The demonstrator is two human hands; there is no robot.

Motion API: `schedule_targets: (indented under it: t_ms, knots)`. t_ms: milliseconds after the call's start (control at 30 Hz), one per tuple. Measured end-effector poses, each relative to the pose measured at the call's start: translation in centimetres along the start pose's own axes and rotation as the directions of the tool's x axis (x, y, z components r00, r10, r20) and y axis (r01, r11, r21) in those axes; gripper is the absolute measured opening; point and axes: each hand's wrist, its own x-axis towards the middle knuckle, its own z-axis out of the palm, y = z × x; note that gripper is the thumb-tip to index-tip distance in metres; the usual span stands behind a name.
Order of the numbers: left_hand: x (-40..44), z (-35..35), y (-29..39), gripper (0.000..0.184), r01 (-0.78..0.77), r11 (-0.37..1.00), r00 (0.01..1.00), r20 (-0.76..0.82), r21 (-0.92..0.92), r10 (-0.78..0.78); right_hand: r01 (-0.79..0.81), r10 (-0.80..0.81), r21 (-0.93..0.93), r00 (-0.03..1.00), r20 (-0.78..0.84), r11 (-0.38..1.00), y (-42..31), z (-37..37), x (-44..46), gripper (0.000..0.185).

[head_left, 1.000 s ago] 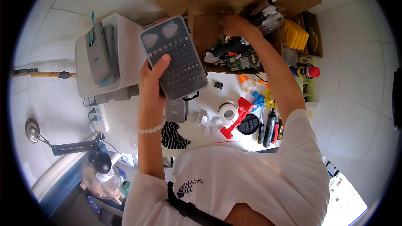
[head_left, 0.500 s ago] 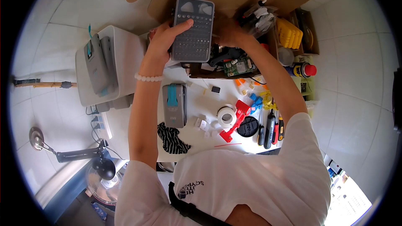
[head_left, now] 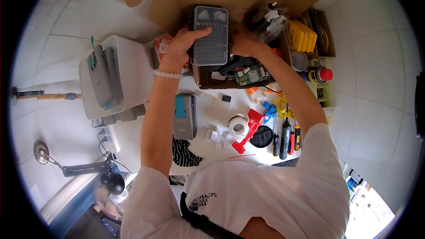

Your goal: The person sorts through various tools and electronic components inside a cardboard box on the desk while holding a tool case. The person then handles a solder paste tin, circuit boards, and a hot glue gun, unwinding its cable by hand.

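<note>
My left hand (head_left: 178,46) grips the left side of a flat grey screwdriver bit case (head_left: 211,44), thumb across its clear lid. Rows of small bits and pale triangular picks show through the lid. The case is over the left part of an open cardboard box (head_left: 230,86). Just right of the case, my right hand (head_left: 243,44) is inside the box; its fingers are in shadow and partly hidden, so I cannot see what they touch. Below that hand lie a green circuit board (head_left: 250,76) and a black curved object (head_left: 237,64).
Several screwdrivers (head_left: 284,139), a red plastic piece (head_left: 249,132), a white tape roll (head_left: 238,126) and a black lens cap (head_left: 261,136) lie on the white table. A grey device (head_left: 188,117) rests near my left forearm. Right of the box are yellow cases (head_left: 302,36) and a spray can (head_left: 317,75).
My left hand and the bit case have moved right and slightly down, against the box. My right hand stays inside the box. The whole view has shifted slightly.
</note>
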Motion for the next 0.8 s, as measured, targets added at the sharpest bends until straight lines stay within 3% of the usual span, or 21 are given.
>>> schedule_targets:
  t_ms: [67, 100, 167, 200, 233, 267, 300, 367, 500, 567, 600, 633, 700, 767, 800]
  knots:
    - [-0.4, 0.0, 0.1, 0.046, 0.011, 1.0, 1.0, 0.012, -0.028, -0.011, -0.169, 0.124, 0.225, 0.972, 0.202, 0.96, 0.0, -0.5, 0.1, 0.039]
    - [-0.5, 0.0, 0.1, 0.045, 0.027, 0.998, 0.999, 0.029, -0.058, -0.026, -0.169, 0.123, 0.229, 0.972, 0.203, 0.959, 0.7, 0.4, 0.4, 0.039]
    - [-0.3, -0.2, -0.1, 0.047, 0.034, 0.996, 0.999, 0.019, -0.081, -0.032, -0.058, 0.027, 0.197, 0.988, 0.155, 0.979, 2.4, 3.1, 1.5, 0.037]
    - [-0.2, -0.3, -0.2, 0.048, 0.037, 0.994, 0.999, 0.008, -0.106, -0.036, -0.055, 0.024, 0.198, 0.987, 0.157, 0.979, 2.3, 2.3, 1.3, 0.037]
    - [-0.3, -0.3, -0.3, 0.048, 0.04, 0.993, 0.999, 0.006, -0.108, -0.04, 0.052, -0.078, 0.137, 0.979, 0.187, 0.989, 2.1, 0.8, 1.0, 0.037]
    - [-0.4, -0.3, -0.3, 0.047, 0.032, 0.997, 0.999, -0.033, -0.063, -0.034, 0.16, -0.174, 0.081, 0.959, 0.223, 0.984, 1.8, -0.2, 0.6, 0.036]
    - [-0.5, -0.2, -0.3, 0.045, 0.026, 1.0, 0.997, -0.068, -0.018, -0.027, 0.158, -0.173, 0.084, 0.959, 0.226, 0.984, 1.8, -0.2, 0.7, 0.036]
    - [0.2, -0.6, -0.7, 0.045, 0.029, 0.999, 0.999, -0.045, -0.017, -0.03, -0.096, 0.02, 0.346, 0.976, 0.219, 0.933, 2.0, -0.1, 0.8, 0.035]
    - [-0.1, -0.8, -0.5, 0.042, 0.018, 0.999, 0.997, -0.076, -0.026, -0.02, -0.265, 0.175, 0.432, 0.956, 0.237, 0.862, 1.2, -0.2, 0.6, 0.034]
    - [-0.2, -1.3, -0.6, 0.039, 0.02, 0.993, 0.999, -0.045, -0.114, -0.025, -0.124, 0.092, 0.178, 0.98, 0.178, 0.976, 1.6, 1.5, 1.0, 0.041]
    - [-0.7, -1.1, -0.3, 0.036, 0.021, 0.98, 1.0, -0.016, -0.197, -0.025, -0.127, 0.093, 0.18, 0.978, 0.186, 0.975, 1.2, 1.4, 0.7, 0.041]
    - [-1.9, -0.5, 0.3, 0.033, 0.065, 0.971, 0.991, -0.096, -0.229, -0.089, -0.155, 0.136, 0.131, 0.98, 0.145, 0.979, 0.8, 1.4, 0.5, 0.042]
    - [-2.2, -1.4, 0.0, 0.033, 0.087, 0.952, 0.993, -0.05, -0.294, -0.106, -0.193, 0.183, 0.088, 0.977, 0.109, 0.977, -0.1, 1.6, -0.3, 0.044]
    - [-1.8, -3.0, -0.1, 0.031, 0.102, 0.93, 0.994, -0.001, -0.353, -0.109, -0.104, 0.123, 0.106, 0.973, -0.193, 0.989, -0.9, 1.5, -0.9, 0.041]
    - [-2.0, -3.5, -0.2, 0.031, 0.108, 0.931, 0.993, 0.002, -0.347, -0.115, -0.109, 0.129, 0.112, 0.973, -0.192, 0.988, -1.2, 1.1, -1.0, 0.041]
